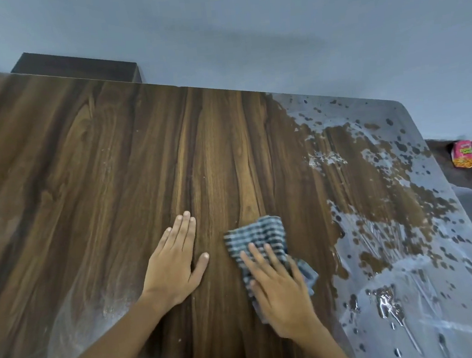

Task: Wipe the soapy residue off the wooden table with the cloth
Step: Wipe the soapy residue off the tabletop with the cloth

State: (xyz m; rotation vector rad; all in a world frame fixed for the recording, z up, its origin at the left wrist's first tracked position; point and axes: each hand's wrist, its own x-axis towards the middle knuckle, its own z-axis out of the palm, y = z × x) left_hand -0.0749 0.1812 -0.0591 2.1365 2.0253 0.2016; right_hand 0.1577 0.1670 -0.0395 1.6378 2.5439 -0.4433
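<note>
Pale blue-grey wall behind, dark wood-grain counter (212,152) filling most of the view, far edge running from 10 toward 2 o'clock. Checked cloth (259,235) bunched at centre, just toward 4 o'clock, pinned flat under the right hand (280,287): grip spread wide, fingers pressing down on the fabric, not closed around it. Left hand (176,259) flat and empty on bare wood at 7 o'clock of the cloth, bracing. Cloth probably soft, light, limp, likely damp and prone to sliding on the wet film; best driven by palm pressure over its middle. Soapy residue (394,250) pooled and spotted from 1 to 5 o'clock, reaching the rounded right edge. Fainter whitish haze toward 7 o'clock. Open room across the wood; a snack packet (463,154) lying beyond the counter at 3 o'clock.
</note>
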